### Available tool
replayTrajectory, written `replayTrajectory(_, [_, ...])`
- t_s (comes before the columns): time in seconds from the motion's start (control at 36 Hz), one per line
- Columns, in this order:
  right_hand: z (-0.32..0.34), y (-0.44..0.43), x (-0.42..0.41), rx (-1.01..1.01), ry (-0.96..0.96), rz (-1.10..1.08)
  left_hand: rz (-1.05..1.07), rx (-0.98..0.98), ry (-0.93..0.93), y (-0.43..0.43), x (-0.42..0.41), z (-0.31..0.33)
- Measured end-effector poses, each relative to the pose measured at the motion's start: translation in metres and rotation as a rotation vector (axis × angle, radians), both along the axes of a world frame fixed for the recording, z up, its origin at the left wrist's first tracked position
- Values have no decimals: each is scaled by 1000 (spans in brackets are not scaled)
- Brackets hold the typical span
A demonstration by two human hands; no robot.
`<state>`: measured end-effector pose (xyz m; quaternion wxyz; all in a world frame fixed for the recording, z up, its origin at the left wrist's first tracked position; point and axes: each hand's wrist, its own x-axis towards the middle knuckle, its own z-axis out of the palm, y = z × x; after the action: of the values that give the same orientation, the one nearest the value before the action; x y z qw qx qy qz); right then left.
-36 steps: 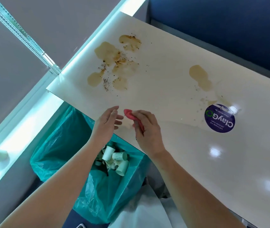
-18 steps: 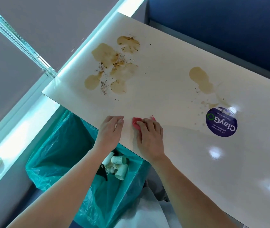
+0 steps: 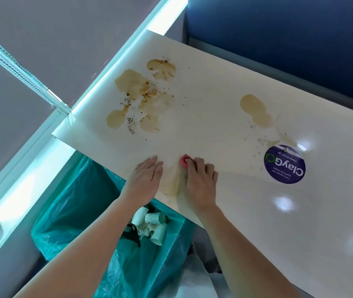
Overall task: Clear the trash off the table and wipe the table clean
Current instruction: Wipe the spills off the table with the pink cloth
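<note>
Worktop (image 3: 214, 82): pale, glossy, set slantwise from near right to far left.

Left hand (image 3: 145, 179): flat, palm down at the near edge of the worktop, fingers straight and together, holding nothing.

Right hand (image 3: 199, 183): just right of the left, apart from it, fingers curled over a red cloth (image 3: 184, 161) and pressing it to the worktop.

Red cloth: bunched small, mostly hidden under the fingers, one end showing at the far side of them.

Faint stain (image 3: 171, 186): light brown smear on the worktop between the two hands.

Large stains (image 3: 141, 91): several brown puddles with dark specks, far left of the worktop, well apart from the hands.

Smaller stain (image 3: 255, 108): brown, far right, with splashes trailing toward a round purple sticker (image 3: 284, 163).

Green bin bag (image 3: 74, 201): open, below the near edge of the worktop, under the left forearm.

Paper cups (image 3: 154, 220): pale, heaped inside the bag with crumpled scraps.

Blue seat back (image 3: 278, 29): beyond the far edge.
</note>
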<state>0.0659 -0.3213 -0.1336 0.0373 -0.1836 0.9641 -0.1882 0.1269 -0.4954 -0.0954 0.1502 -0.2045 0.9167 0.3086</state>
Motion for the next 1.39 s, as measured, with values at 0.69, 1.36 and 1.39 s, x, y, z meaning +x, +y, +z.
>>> replayTrajectory(0.69, [3, -46, 27, -334, -10, 189, 307, 356, 101, -21, 4, 9])
replayTrajectory(1.36, [37, -2, -19, -488, -213, 87, 183, 247, 40, -21, 0, 7])
replayTrajectory(1.39, [44, 2, -22, -546, -266, 32, 183, 249, 41, -20, 0, 8])
